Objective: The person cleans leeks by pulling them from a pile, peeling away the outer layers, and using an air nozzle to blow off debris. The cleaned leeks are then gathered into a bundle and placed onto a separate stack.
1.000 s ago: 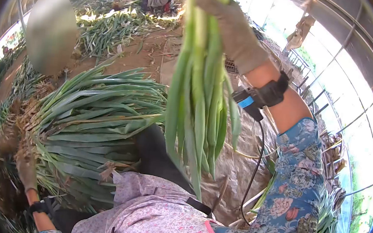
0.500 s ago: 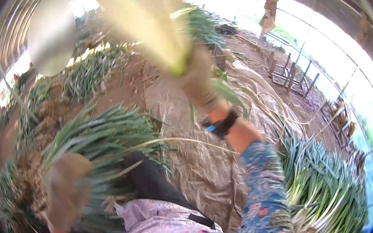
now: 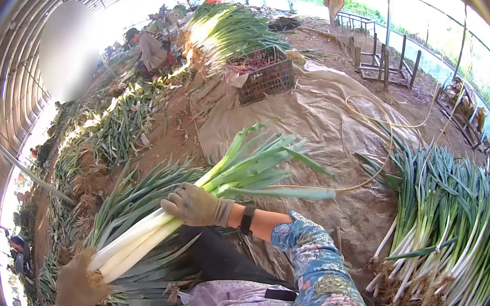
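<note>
Across the middle of the head view I hold a small bunch of thick green onions [image 3: 143, 239], white stalks toward the lower left and green leaves fanned to the upper right. My right hand [image 3: 198, 205], in a dull tan glove, is wrapped round the stalks just below the leaves. At the root end is my gloved left hand [image 3: 77, 283], its fingers around the roots, partly cut off by the frame's lower edge. Beneath the bunch, by my dark-trousered leg, lies a pile of green onions [image 3: 132, 201] with long green leaves.
On the right a large heap of green onions [image 3: 428, 226] lies roots toward me. Ahead stand a black plastic crate [image 3: 269, 77] and another onion heap [image 3: 234, 29]. A tan sheet [image 3: 313, 124] covers the ground, a hose [image 3: 387, 135] over it. A person [image 3: 150, 50] crouches at far left.
My right hand has swung down from high in front, bringing the bunch across my lap. My left hand has moved slightly lower and now meets the root end.
</note>
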Available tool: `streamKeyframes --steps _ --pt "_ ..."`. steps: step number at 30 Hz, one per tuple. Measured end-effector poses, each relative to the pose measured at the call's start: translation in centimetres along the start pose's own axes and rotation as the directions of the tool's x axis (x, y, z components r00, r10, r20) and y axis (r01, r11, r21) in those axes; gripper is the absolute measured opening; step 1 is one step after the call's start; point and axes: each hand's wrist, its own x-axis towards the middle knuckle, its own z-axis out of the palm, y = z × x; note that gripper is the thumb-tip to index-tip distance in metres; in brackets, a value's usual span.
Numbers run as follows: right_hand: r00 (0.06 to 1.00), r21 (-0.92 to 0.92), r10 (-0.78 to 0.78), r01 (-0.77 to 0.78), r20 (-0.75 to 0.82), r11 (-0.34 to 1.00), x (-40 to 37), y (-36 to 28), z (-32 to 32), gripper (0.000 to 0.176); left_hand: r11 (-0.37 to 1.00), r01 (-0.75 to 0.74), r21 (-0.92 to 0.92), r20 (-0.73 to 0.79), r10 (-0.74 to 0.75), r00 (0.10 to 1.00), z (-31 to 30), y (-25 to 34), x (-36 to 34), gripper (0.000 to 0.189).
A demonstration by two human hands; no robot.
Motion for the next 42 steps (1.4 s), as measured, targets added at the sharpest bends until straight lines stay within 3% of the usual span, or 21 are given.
streamKeyframes --steps 2,5,11,15,17,19,22,24,26,27,28,29,30,31,32,33,35,36,39,40,42 --pt "1.000 0.021 0.020 -0.021 0.016 1.000 -0.6 0.2 0.0 0.033 1.000 -0.008 -0.014 -0.035 0.008 0.999 0.9 0.5 0.2 0.068" --pt "0.997 0.037 0.033 -0.036 0.070 0.999 -2.0 1.6 -1.3 0.032 0.960 0.057 -0.273 0.035 -0.049 0.998 1.7 1.0 0.9 0.063" --pt "0.998 -0.050 -0.060 0.062 0.034 0.997 -2.1 8.3 -6.3 0.031 0.972 0.003 -0.233 -0.149 -0.039 0.988 5.1 2.4 4.3 0.050" --pt "0.980 -0.271 -0.149 0.180 0.131 0.945 1.0 15.0 -11.2 0.024 0.957 -0.174 -0.233 -0.331 0.090 0.939 5.7 3.1 10.4 0.055" --pt "0.962 -0.378 -0.075 0.173 0.262 0.909 2.0 19.0 -12.6 0.030 0.941 -0.144 -0.305 -0.355 0.028 0.935 5.5 3.7 13.9 0.055" --pt "0.967 -0.498 -0.067 0.186 0.247 0.847 2.9 23.6 -13.2 0.031 0.944 -0.180 -0.276 -0.442 0.041 0.896 5.7 4.1 18.3 0.054" --pt "0.966 -0.467 -0.014 0.136 0.257 0.874 3.6 30.9 -13.1 0.041 0.940 -0.252 -0.231 -0.559 0.084 0.825 7.1 3.9 26.5 0.056" --pt "0.964 -0.550 0.122 0.029 0.235 0.835 2.8 34.2 -10.7 0.052 0.921 -0.297 -0.250 -0.629 0.079 0.774 9.2 3.7 31.9 0.056" --pt "0.940 -0.558 0.290 -0.146 0.179 0.817 0.8 36.5 -6.9 0.064 0.959 -0.199 -0.202 -0.700 0.001 0.714 13.7 3.2 34.3 0.061" --pt "0.908 -0.511 0.391 -0.266 0.152 0.817 -1.3 37.0 -4.2 0.071 0.960 -0.189 -0.208 -0.722 -0.020 0.692 15.8 3.7 33.8 0.062" --pt "0.952 -0.577 0.284 -0.168 0.116 0.799 -5.0 38.3 -0.4 0.074 0.919 -0.213 -0.330 -0.624 -0.043 0.780 17.9 4.0 31.7 0.064" --pt "0.910 -0.529 0.364 -0.214 0.198 0.821 -6.1 35.3 2.2 0.064 0.936 -0.248 -0.249 -0.655 0.026 0.755 18.5 4.9 28.9 0.062" --pt "0.854 -0.487 0.440 -0.270 0.276 0.831 -7.7 32.8 5.0 0.054 0.954 -0.105 -0.280 -0.389 -0.013 0.921 19.9 5.2 25.8 0.063" --pt "0.875 -0.454 0.377 -0.215 0.302 0.864 -8.0 28.7 6.9 0.050 0.957 -0.126 -0.259 -0.412 0.009 0.911 20.2 4.7 21.9 0.061" --pt "0.855 -0.586 0.341 -0.055 0.391 0.809 -9.8 25.4 10.4 0.047 0.956 -0.169 -0.240 -0.439 0.049 0.897 20.3 4.6 18.6 0.058" --pt "0.848 -0.427 0.357 -0.177 0.391 0.887 -12.4 22.9 11.2 0.044 0.952 -0.103 -0.287 -0.387 -0.017 0.922 21.0 3.4 15.2 0.056" --pt "0.752 -0.099 0.517 -0.526 0.410 0.845 -15.4 17.5 14.3 0.032 0.931 0.082 -0.357 -0.286 -0.192 0.939 21.7 0.8 7.6 0.051" --pt "0.676 0.129 0.551 -0.681 0.488 0.721 -14.6 14.5 14.4 0.028 0.905 0.201 -0.374 -0.235 -0.302 0.924 21.8 -0.3 3.8 0.049" --pt "0.550 0.374 0.539 -0.833 0.638 0.407 -9.7 8.9 14.9 0.020 0.738 0.441 -0.511 -0.185 -0.596 0.782 23.4 -3.5 -7.6 0.042" --pt "0.584 0.420 0.513 -0.811 0.629 0.407 -6.0 6.5 14.3 0.019 0.651 0.522 -0.551 -0.167 -0.699 0.696 24.1 -3.9 -10.6 0.039" --pt "0.671 0.541 0.418 -0.741 0.612 0.398 3.7 0.7 12.3 0.017 0.267 0.463 -0.845 0.001 -0.866 0.500 24.9 -4.3 -14.6 0.033"
